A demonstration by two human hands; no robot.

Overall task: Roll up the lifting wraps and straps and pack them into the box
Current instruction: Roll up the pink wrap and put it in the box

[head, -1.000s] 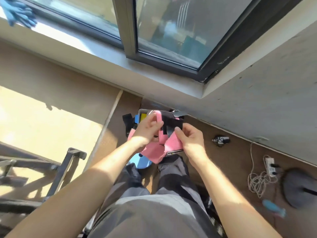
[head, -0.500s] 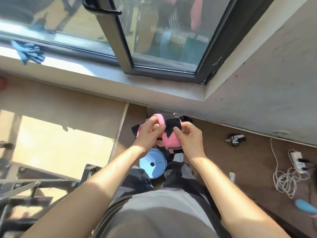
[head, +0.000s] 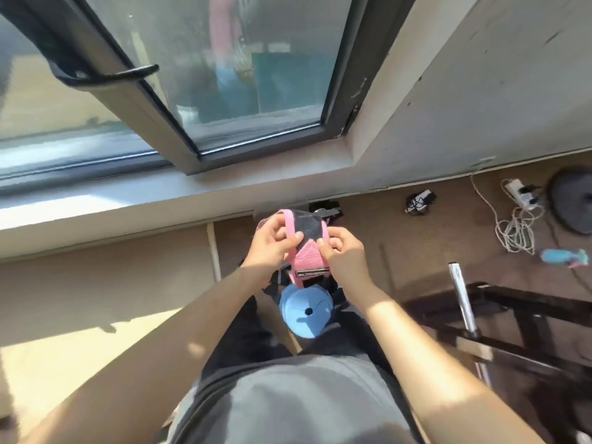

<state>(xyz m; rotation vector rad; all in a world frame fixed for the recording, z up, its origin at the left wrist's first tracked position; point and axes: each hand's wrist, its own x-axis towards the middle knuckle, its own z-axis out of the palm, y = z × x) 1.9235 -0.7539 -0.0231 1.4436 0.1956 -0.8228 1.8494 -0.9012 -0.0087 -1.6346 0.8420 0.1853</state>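
A pink and black lifting wrap (head: pixel 307 258) is held up in front of me, over my knees. My left hand (head: pixel 272 241) pinches its pink edge on the left side. My right hand (head: pixel 344 251) grips the wrap's right side, fingers curled onto the black part. A pink tab with a dark label hangs down between the hands. Behind the wrap, only a dark corner of the box (head: pixel 325 209) shows at the foot of the wall. The rest of the box is hidden by my hands.
A blue round item (head: pixel 304 310) lies between my legs on the brown floor. To the right are a white cable coil (head: pixel 515 230), a power strip (head: pixel 522 192), a dark round base (head: pixel 570 200), a blue object (head: pixel 563 257) and a black metal frame (head: pixel 512 312). A window sill runs above.
The view has swung to the right and upward. My hands have turned the wrap, so more of its black part now faces me, and the tab hangs lower.
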